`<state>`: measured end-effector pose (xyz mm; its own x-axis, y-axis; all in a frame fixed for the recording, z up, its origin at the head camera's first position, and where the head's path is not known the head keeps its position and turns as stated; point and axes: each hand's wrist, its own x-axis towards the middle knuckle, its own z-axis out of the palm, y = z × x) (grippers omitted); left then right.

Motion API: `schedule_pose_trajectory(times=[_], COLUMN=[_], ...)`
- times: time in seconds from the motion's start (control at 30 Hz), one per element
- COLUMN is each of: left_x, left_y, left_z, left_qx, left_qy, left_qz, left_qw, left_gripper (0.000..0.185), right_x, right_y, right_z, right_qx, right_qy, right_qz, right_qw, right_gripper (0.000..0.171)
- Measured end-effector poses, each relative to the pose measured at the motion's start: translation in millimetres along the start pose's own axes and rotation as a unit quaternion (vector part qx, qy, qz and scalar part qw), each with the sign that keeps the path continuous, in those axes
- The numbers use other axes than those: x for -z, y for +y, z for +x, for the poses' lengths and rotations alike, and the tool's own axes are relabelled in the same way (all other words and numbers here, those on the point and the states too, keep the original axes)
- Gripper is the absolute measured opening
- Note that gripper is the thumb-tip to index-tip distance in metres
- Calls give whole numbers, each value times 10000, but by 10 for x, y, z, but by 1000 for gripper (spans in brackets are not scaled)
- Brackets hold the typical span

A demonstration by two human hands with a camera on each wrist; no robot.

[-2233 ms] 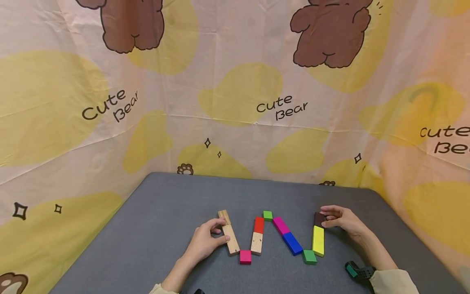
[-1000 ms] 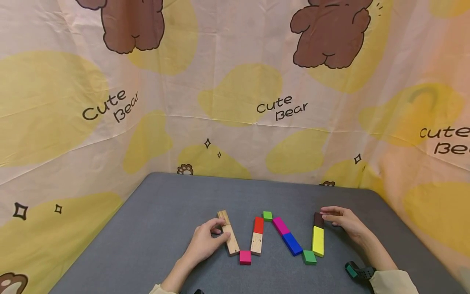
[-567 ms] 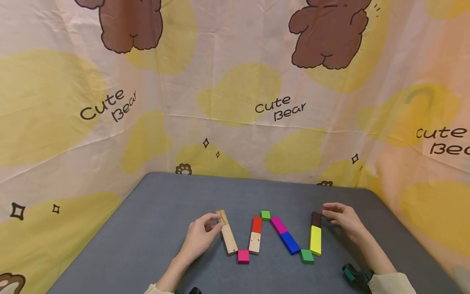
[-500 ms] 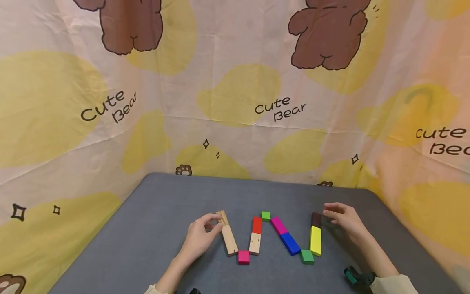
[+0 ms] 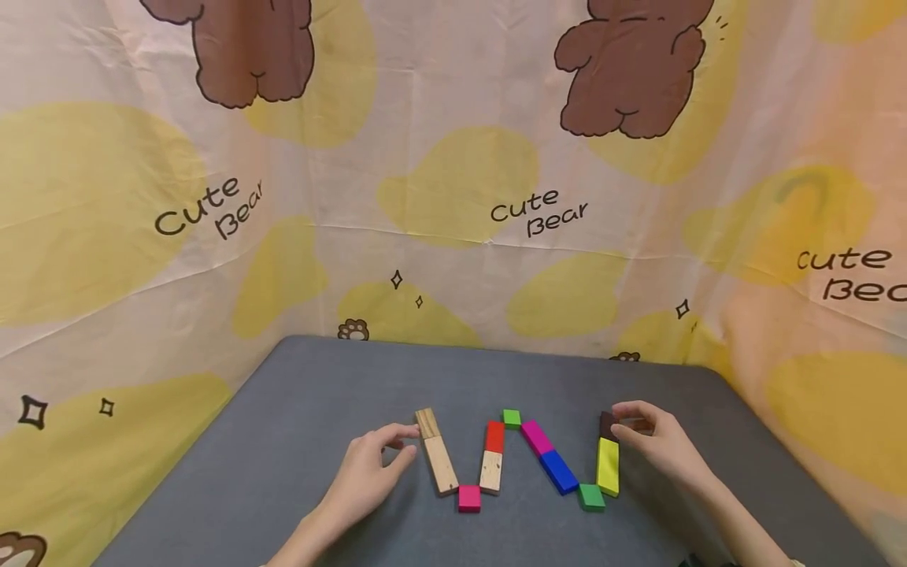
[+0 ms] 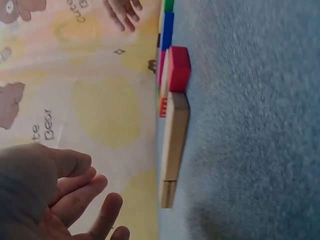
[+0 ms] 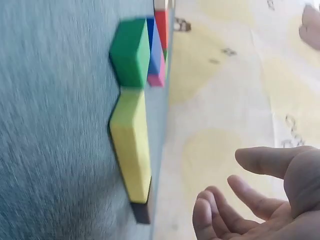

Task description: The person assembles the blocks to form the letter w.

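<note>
Coloured and plain wooden blocks lie in a zigzag shaped like a W. My left hand (image 5: 364,472) hovers beside its left end, near a short wood block (image 5: 427,423) and a longer wood block (image 5: 441,466); its loosely bent fingers are empty. My right hand (image 5: 662,441) overlaps the dark brown block (image 5: 605,425) at the right end. The right wrist view shows those fingers raised and apart, holding nothing, with the yellow block (image 7: 131,145) and green block (image 7: 131,52) below. A pink-red cube (image 5: 469,498) marks the left low corner.
Between the ends lie a speckled wood block (image 5: 490,472), a red block (image 5: 494,436), a light green cube (image 5: 512,419), a magenta block (image 5: 537,436) and a blue block (image 5: 559,472). The grey table (image 5: 340,386) meets a bear-print cloth (image 5: 439,189) behind.
My left hand has left the wood blocks and drawn back leftward. My right hand has let go of the dark brown block and lifted. The blocks keep their places.
</note>
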<state>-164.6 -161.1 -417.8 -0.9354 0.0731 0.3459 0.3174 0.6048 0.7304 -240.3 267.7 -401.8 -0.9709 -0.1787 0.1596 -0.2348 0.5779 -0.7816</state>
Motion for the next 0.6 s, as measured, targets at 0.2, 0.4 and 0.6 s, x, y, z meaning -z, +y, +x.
schedule_pose_trajectory(times=[0.2,0.4,0.6], left_x=[49,71,105], left_y=[119,156,124], left_z=[-55,-56,-57], left_qx=[-31,-281,-677], left_qy=[217,526,982], left_qz=[406,840,1487], left_qw=[9989,9947,9817], left_gripper=[22,26,29], right_x=[-92,-168,-210], right_y=[-208,-321,-317], right_z=[-159,-249,-286], right_qx=[609,1334,1526], right_qy=[418,822,1183], right_qz=[-1037,-1713,-2131], right_qw=[9919,9727,9578], right_gripper=[38,39,50])
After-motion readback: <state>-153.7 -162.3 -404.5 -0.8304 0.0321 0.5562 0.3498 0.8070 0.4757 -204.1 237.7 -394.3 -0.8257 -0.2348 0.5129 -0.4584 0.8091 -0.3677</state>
